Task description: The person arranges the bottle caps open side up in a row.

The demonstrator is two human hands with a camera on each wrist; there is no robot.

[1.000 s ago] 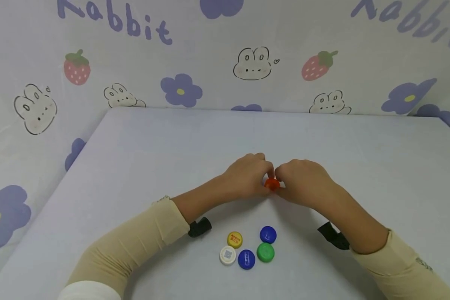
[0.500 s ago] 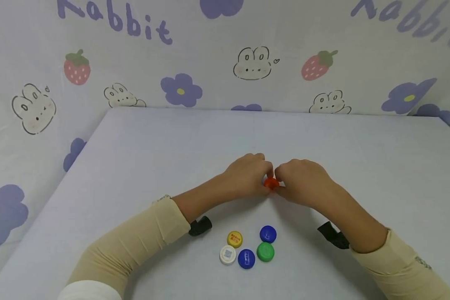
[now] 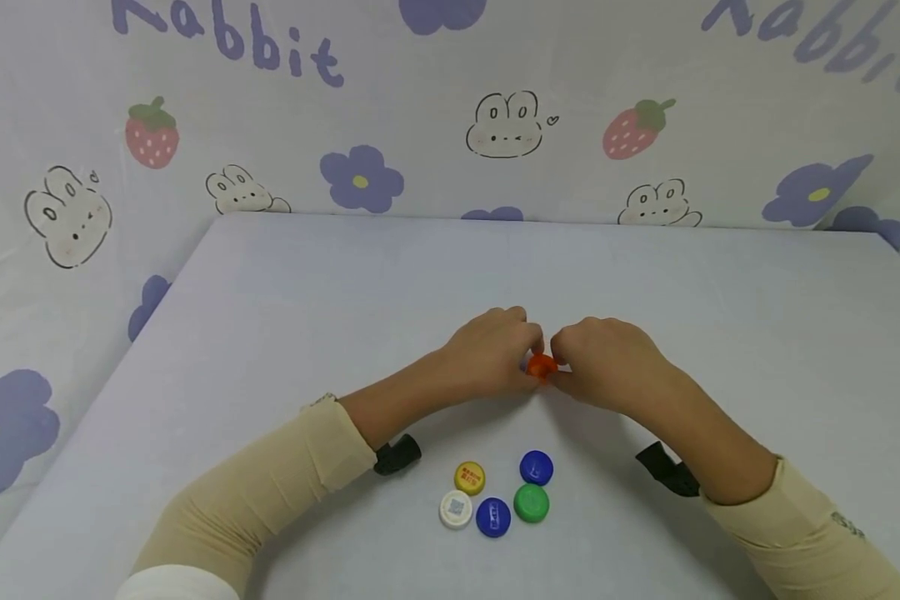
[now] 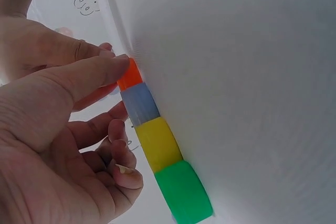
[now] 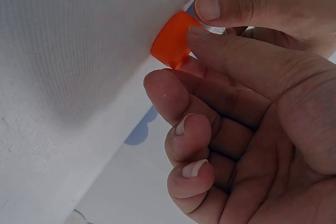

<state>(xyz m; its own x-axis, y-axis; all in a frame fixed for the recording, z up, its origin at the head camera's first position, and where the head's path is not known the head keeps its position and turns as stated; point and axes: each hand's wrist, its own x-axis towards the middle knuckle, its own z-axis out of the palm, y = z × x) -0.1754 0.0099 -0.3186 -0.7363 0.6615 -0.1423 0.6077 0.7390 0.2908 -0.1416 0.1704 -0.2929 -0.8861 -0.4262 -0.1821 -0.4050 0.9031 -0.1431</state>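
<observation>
An orange cap [image 3: 542, 367] stands between both hands. In the left wrist view, a green cap [image 4: 184, 192], a yellow cap [image 4: 160, 144], a light blue cap [image 4: 140, 104] and the orange cap [image 4: 129, 74] form a touching row. My right hand [image 3: 615, 362] pinches the orange cap [image 5: 174, 39] between thumb and index finger, its other fingers curled. My left hand [image 3: 487, 354] has thumb and index finger around the light blue cap, beside the orange one; the exact contact is partly hidden. From above, the left hand covers the green and yellow caps.
Nearer the front of the white table [image 3: 330, 292] lie a yellow cap [image 3: 469, 477], a white cap [image 3: 456, 509], two blue caps [image 3: 536, 468] [image 3: 492, 517] and a green cap [image 3: 531, 503]. Dark straps show by both wrists. A printed cloth rises behind.
The orange cap and the left hand's fingertips have shifted very slightly left. Both hands otherwise keep their places, and the loose caps have not moved.
</observation>
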